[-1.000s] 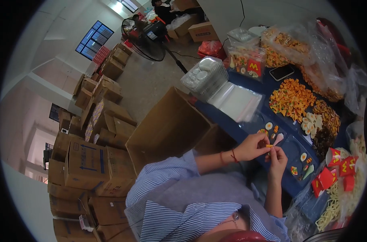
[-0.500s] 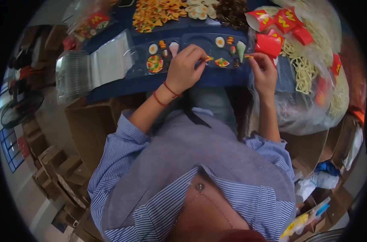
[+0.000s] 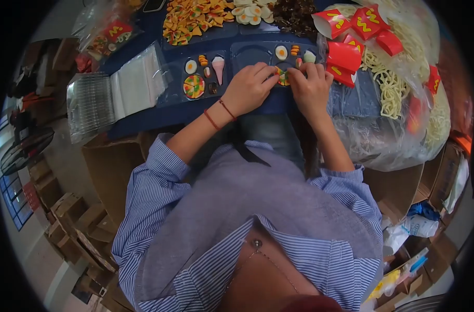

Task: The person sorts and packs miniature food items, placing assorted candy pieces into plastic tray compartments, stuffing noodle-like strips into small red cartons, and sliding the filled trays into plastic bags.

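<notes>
A small toy pizza [image 3: 283, 78] made of slices lies on the table between my hands, partly covered by fingertips. My left hand [image 3: 253, 87] pinches a toy pizza slice at its left edge. From the right, my right hand [image 3: 311, 89] presses closed fingertips to the pizza's other edge; the slice there is mostly hidden. Just beyond are a toy fried egg [image 3: 281, 52], a toy burger stack [image 3: 295, 50] and a pale green toy cone [image 3: 309, 56], partly behind my right fingers. Left of my hands lies a similar set with a whole toy pizza [image 3: 194, 87] and pink cone [image 3: 218, 69].
Piles of toy pizza slices [image 3: 190, 21], toy eggs [image 3: 252, 11] and dark brown pieces [image 3: 294, 15] lie at the back. Clear plastic bags [image 3: 138, 78] are stacked left. Red fry boxes [image 3: 343, 57] and cream noodle-like strands [image 3: 393, 93] sit right.
My right hand has moved left from beside the green cone, bringing its slice to the pizza. My left hand has shifted slightly right and down, uncovering the pink cone.
</notes>
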Demonstrator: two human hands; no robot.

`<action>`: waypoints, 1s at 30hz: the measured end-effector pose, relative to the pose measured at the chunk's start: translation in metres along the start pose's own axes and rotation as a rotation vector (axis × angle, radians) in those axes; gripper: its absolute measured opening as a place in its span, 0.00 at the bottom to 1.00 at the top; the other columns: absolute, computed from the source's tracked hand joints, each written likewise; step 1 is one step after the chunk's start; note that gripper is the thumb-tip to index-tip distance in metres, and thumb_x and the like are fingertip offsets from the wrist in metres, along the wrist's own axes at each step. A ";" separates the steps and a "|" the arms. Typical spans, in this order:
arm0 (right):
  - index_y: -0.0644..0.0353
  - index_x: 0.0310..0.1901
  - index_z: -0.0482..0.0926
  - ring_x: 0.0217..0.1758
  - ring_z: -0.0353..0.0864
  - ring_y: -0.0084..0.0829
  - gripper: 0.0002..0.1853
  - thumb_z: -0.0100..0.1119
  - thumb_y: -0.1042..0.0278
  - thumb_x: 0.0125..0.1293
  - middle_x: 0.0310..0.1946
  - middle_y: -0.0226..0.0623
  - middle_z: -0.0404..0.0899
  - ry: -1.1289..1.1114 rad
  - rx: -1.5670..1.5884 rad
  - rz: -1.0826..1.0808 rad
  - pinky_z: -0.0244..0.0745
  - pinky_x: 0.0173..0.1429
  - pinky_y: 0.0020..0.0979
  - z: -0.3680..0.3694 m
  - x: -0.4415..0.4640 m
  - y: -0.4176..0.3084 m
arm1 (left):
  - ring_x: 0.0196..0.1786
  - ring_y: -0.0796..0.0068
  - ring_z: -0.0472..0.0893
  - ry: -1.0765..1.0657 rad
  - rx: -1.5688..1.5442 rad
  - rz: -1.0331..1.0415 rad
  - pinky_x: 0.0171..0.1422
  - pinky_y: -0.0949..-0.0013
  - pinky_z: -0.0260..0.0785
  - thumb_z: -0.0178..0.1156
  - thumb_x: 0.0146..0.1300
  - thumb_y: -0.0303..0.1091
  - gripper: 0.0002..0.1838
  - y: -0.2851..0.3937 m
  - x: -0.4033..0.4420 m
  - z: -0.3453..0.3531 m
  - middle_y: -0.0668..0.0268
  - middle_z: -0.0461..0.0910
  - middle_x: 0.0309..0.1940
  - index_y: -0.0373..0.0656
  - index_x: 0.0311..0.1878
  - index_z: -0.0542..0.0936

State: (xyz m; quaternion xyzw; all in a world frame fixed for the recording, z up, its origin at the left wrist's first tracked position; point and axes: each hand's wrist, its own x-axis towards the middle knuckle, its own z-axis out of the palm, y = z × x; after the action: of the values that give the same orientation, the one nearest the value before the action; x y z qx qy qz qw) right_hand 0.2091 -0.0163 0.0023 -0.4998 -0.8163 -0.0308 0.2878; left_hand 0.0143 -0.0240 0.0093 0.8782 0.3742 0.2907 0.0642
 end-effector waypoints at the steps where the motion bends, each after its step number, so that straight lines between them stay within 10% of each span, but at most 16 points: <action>1: 0.49 0.36 0.84 0.42 0.72 0.30 0.07 0.67 0.66 0.54 0.34 0.26 0.74 0.004 -0.004 0.000 0.59 0.46 0.37 0.000 0.000 0.002 | 0.51 0.66 0.76 0.026 0.026 0.013 0.52 0.65 0.72 0.62 0.49 0.26 0.14 0.001 0.000 0.001 0.66 0.78 0.45 0.40 0.42 0.79; 13: 0.53 0.38 0.83 0.44 0.75 0.32 0.08 0.65 0.70 0.55 0.36 0.27 0.76 0.042 0.148 0.000 0.61 0.47 0.36 -0.005 0.019 -0.010 | 0.54 0.62 0.76 0.049 0.022 -0.052 0.58 0.62 0.69 0.64 0.51 0.28 0.15 0.006 0.002 -0.017 0.64 0.77 0.49 0.42 0.44 0.79; 21: 0.60 0.33 0.81 0.37 0.82 0.48 0.04 0.57 0.72 0.58 0.30 0.45 0.82 -0.288 0.310 -0.037 0.77 0.38 0.47 0.092 0.156 -0.056 | 0.45 0.54 0.81 -0.280 0.253 -0.823 0.49 0.56 0.74 0.64 0.57 0.35 0.13 -0.135 0.025 -0.083 0.57 0.82 0.39 0.43 0.45 0.81; 24: 0.59 0.40 0.81 0.36 0.82 0.49 0.12 0.56 0.59 0.64 0.30 0.46 0.82 -0.366 0.110 0.042 0.76 0.39 0.46 0.121 0.174 -0.068 | 0.45 0.54 0.81 -0.177 0.331 -0.821 0.48 0.57 0.74 0.64 0.57 0.35 0.10 -0.155 0.025 -0.060 0.57 0.83 0.38 0.43 0.41 0.81; 30: 0.63 0.37 0.80 0.32 0.84 0.42 0.08 0.61 0.71 0.57 0.30 0.45 0.83 -0.205 0.412 -0.015 0.78 0.33 0.38 0.104 0.154 -0.040 | 0.41 0.55 0.79 0.030 0.229 -0.651 0.45 0.57 0.73 0.66 0.56 0.36 0.09 -0.164 -0.002 -0.058 0.57 0.79 0.34 0.41 0.36 0.81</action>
State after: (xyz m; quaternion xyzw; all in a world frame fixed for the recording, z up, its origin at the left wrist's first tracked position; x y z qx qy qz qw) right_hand 0.0787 0.1221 0.0024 -0.4250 -0.8339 0.1854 0.2993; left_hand -0.1212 0.0848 0.0020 0.7100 0.6659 0.2240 0.0493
